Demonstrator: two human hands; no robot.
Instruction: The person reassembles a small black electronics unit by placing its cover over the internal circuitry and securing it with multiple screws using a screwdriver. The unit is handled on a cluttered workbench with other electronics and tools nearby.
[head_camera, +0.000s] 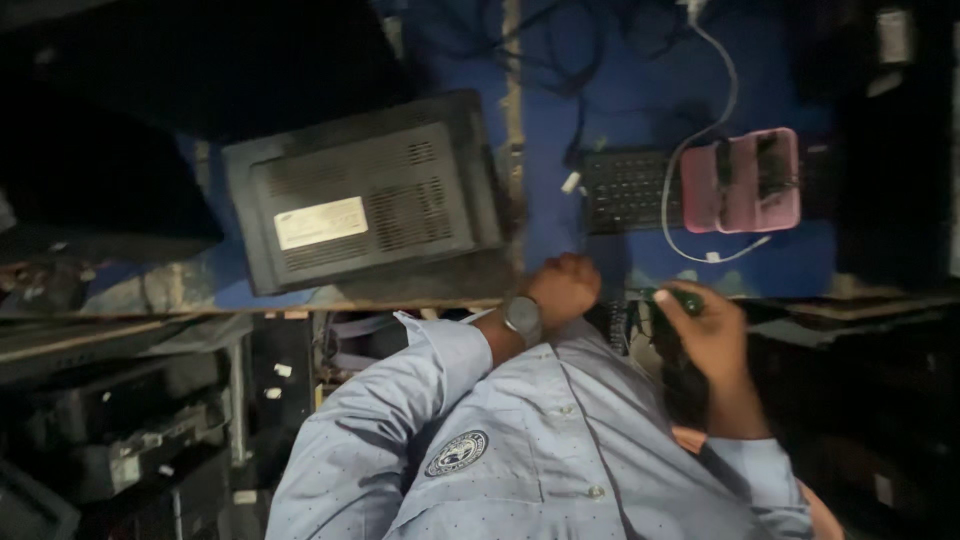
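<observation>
Left hand (565, 288) fisted at near edge of blue worn table (560, 120); contents indeterminate. Right hand (712, 335) grips small dark green-tipped object (682, 299). Black vented plastic casing (365, 195) lies far left.

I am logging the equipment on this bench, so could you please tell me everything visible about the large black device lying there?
The black device is a flat, boxy unit, apparently dark plastic, lying with a panel of vent slots facing up. A pale rectangular label sits left of centre on that panel. Its casing looks dusty. It rests skewed on the blue bench top, near the front edge. Neither hand touches it.
</observation>
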